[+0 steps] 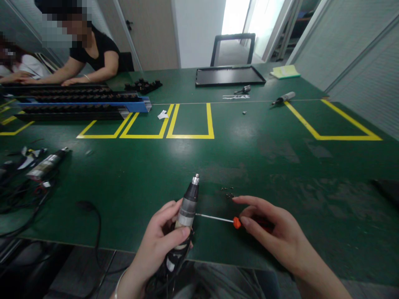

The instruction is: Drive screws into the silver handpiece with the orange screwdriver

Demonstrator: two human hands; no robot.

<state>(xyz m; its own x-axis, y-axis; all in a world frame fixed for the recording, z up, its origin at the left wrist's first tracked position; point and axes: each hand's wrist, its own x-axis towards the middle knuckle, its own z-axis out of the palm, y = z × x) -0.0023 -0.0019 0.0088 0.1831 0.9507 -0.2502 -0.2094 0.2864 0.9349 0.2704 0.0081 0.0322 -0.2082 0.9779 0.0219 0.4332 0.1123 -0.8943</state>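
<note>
My left hand (160,238) is wrapped round an electric screwdriver (188,206), its silver nose pointing up and away from me. In my right hand (274,230) lies a hand screwdriver (215,218) with an orange-and-black handle, mostly hidden by the fingers. Its thin shaft points left, and the tip meets or overlaps the side of the electric screwdriver's body; which of the two I cannot tell. The right index finger reaches out to a small cluster of dark screws (230,195) on the table, with a few more just beyond.
Another electric screwdriver (46,166) lies among cables at left. Long black and blue rails (137,104) stand at the far left, where a co-worker's arms rest. Yellow tape (190,136) marks the green table (149,166). A black tray (230,77) and a grey tool (283,98) lie farther back.
</note>
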